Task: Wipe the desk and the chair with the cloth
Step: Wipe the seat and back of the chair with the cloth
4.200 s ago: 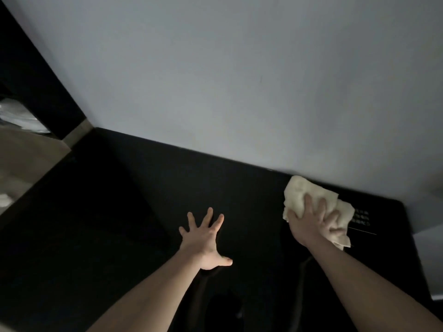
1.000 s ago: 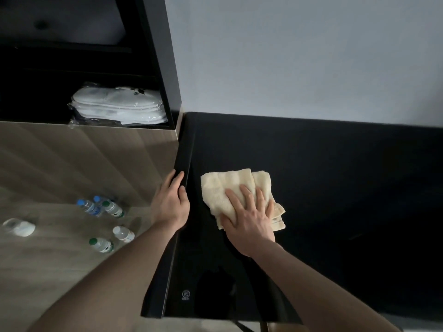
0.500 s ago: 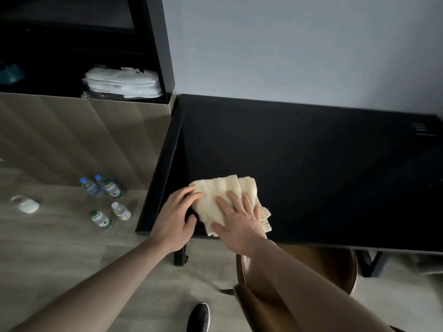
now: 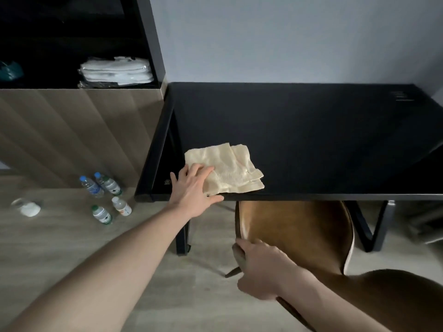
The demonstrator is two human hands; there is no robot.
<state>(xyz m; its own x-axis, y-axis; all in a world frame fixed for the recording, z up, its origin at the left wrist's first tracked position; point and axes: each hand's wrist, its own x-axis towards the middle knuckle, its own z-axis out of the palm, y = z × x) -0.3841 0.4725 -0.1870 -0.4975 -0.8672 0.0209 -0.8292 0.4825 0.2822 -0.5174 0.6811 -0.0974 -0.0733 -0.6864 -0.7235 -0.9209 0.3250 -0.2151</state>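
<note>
Left hand [image 4: 194, 191] rests flat-fingered on cloth [image 4: 225, 170] at counter [image 4: 311, 140] edge; right hand [image 4: 260, 269] grips chair [image 4: 299, 233] back, apparently to pull it out for wiping.

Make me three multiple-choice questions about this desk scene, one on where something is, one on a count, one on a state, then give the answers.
1. Where does the cloth lie?
A. on the chair seat
B. near the desk's front left corner
C. on the floor

2. How many bottles lie on the floor?
A. two
B. four
C. six

3. What is the right hand doing?
A. gripping the chair's edge
B. pressing the cloth
C. hanging free

Answers:
1. B, it lies on the black desk by that corner, under the left hand.
2. B, four show beside the cabinet.
3. A, its fingers curl round the brown chair rim.
</note>
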